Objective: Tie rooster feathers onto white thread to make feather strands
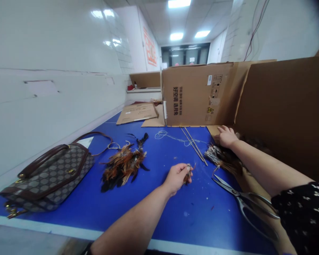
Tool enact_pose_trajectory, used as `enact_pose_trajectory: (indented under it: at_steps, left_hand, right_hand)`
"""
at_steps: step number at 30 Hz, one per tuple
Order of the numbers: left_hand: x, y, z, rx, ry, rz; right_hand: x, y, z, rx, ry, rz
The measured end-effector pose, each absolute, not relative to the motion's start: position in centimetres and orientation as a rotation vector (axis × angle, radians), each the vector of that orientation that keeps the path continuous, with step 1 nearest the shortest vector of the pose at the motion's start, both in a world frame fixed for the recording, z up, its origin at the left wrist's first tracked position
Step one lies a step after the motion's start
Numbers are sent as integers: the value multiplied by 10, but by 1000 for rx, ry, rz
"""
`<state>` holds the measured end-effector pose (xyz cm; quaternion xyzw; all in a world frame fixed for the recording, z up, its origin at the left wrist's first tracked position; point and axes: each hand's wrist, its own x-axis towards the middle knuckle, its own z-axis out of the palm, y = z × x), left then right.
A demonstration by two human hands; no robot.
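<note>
My left hand (176, 179) is closed over the blue table, its fingertips pinching a small bunch of feathers (188, 170) that is mostly hidden. Farther right, my right hand (227, 136) has its fingers apart, over the edge of the cardboard. Just below and beside it lies a pile of grey and brown feathers (215, 154), partly covered by my forearm. Left of my hands, a clump of brown, orange and black feathers (124, 163) rests on the table. Large scissors (236, 193) lie with blades parted below my right forearm.
A patterned handbag (55, 173) with a looped strap stands at the left. Two thin sticks (194, 146) and a tangled pale thread (172, 137) lie beyond my left hand. A big cardboard box (196, 95) walls the back and right; flat cardboard (138, 112) lies behind.
</note>
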<state>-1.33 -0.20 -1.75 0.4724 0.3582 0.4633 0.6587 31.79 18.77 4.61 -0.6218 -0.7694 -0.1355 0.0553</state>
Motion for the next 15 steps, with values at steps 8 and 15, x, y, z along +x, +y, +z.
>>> enact_pose_trajectory:
  at_steps: [8,15]
  left_hand:
    - [-12,0,-21,1046,804,1038]
    - [-13,-3,-15,1024,773,1085]
  right_hand:
    - [311,191,49,-1884,-2232,-284]
    - [292,160,115,-1833,-1783,-160]
